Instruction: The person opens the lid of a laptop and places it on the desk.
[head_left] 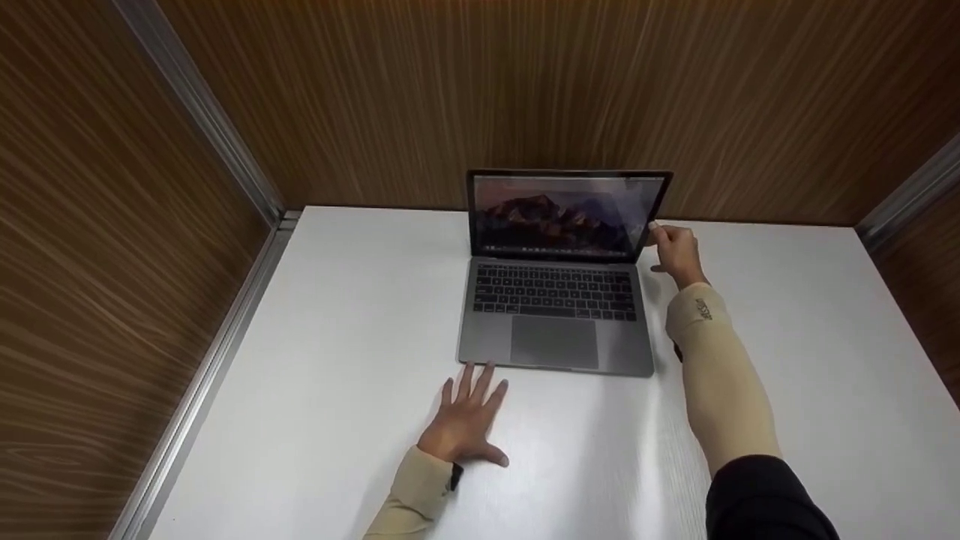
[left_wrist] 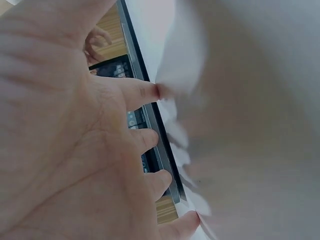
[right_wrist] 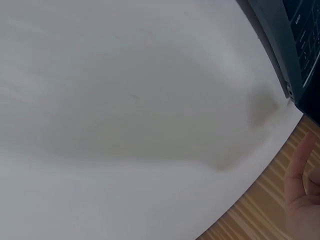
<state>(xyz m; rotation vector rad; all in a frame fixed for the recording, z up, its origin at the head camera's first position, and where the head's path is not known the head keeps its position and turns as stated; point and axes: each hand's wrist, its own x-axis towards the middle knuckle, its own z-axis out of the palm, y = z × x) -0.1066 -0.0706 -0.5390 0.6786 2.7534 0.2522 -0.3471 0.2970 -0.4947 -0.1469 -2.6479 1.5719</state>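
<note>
A grey laptop (head_left: 555,341) stands unfolded at the back of the white table, its screen (head_left: 562,214) lit with a mountain picture. My right hand (head_left: 679,251) grips the right edge of the screen, thumb on the front side and the other fingers partly hidden behind it. In the right wrist view that hand (right_wrist: 302,200) shows only in part, a finger reaching up to the screen's corner. Flat on the table in front of the laptop's left corner lies my left hand (head_left: 466,424), fingers spread and fingertips close to the front edge.
Wood-grain panels (head_left: 420,97) rise behind the white table (head_left: 337,337) and on both sides. A metal rail (head_left: 202,382) runs along the table's left edge. The laptop's back stands close to the rear panel.
</note>
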